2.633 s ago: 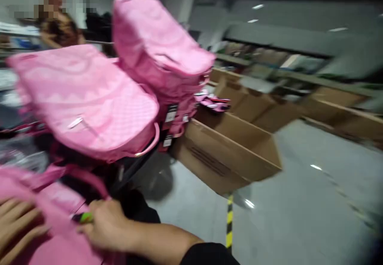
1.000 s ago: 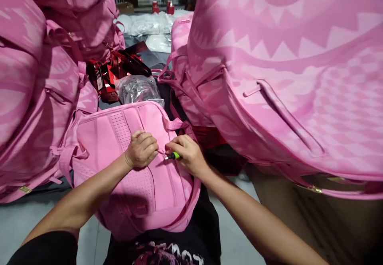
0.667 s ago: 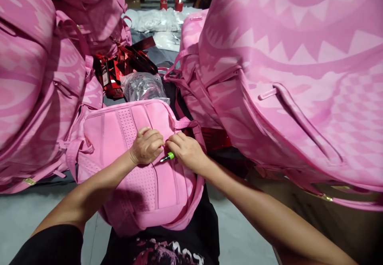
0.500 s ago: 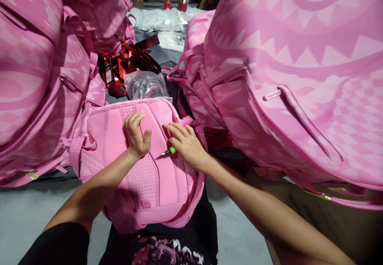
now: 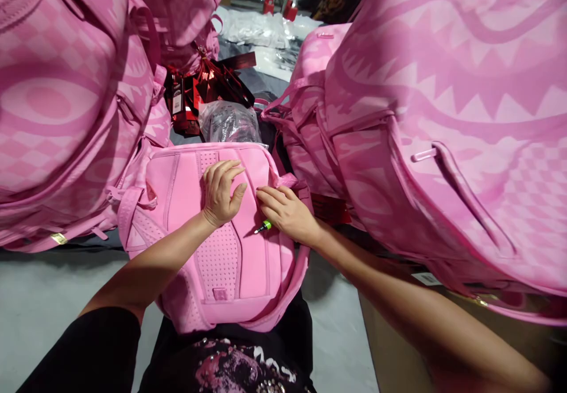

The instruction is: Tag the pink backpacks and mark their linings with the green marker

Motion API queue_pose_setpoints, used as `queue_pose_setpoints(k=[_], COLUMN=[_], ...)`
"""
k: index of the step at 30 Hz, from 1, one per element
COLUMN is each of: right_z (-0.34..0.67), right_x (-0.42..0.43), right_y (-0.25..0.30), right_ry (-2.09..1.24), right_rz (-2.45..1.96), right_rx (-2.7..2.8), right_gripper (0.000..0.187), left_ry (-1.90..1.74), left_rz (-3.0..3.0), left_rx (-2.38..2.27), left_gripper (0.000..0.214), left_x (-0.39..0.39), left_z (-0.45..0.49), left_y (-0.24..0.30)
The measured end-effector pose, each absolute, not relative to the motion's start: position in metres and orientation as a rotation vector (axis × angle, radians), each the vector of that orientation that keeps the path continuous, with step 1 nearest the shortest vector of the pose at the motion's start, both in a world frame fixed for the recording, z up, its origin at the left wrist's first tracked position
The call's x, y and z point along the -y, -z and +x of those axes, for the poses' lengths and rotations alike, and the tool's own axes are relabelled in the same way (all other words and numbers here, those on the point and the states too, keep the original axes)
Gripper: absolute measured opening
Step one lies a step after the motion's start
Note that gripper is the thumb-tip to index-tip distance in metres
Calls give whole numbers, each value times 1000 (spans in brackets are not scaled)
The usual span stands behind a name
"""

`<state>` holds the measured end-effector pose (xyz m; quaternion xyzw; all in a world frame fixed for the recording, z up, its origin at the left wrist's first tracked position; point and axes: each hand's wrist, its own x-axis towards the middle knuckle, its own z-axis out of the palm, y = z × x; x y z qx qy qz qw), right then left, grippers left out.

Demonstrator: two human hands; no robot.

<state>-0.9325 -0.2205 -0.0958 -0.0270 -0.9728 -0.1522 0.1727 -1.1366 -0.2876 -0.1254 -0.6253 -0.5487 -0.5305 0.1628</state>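
A pink backpack [image 5: 179, 198] lies back panel up across my lap, its padded straps folded at the sides. My left hand [image 5: 221, 193] is open on the upper part of the panel, thumb apart from the fingers. To its right, my right hand [image 5: 287, 213] rests palm down near the panel's right edge. From under that hand pokes a small green-and-black tool [image 5: 264, 226] with a thin pale tip, pointing left. It sits in the curled lower fingers, and the rest of it is hidden.
Large pink patterned backpacks stand on the left [image 5: 57, 103] and right [image 5: 443, 133]. Behind the lap backpack are a clear plastic bag [image 5: 230, 122] and shiny red-and-black tags [image 5: 190, 100]. White plastic packages [image 5: 257, 29] lie farther back.
The view has shifted slightly, so everything sits farther right in it. My left hand's fingers have bent forward over the panel; my right hand still keeps the green-and-black tool.
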Motion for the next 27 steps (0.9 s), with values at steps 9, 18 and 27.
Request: queue_pose_setpoints(k=[9,18,27], right_z=[-931,-1006,-987], right_x=[223,194,222], right_y=[94,72,37], right_ry=[402,264,-449], right_rz=[-56,-651,-1122], right_rx=[2759,2556,2139], right_gripper=[18,20,21], left_ry=[1523,1709,1804], left_rz=[-1794,-1669,-1671], left_rx=[1552,1455,1444], left_gripper=[24,28,12], left_x=[289,289,302], left_z=[-1137,-1140,-1141], left_y=[123,127,118])
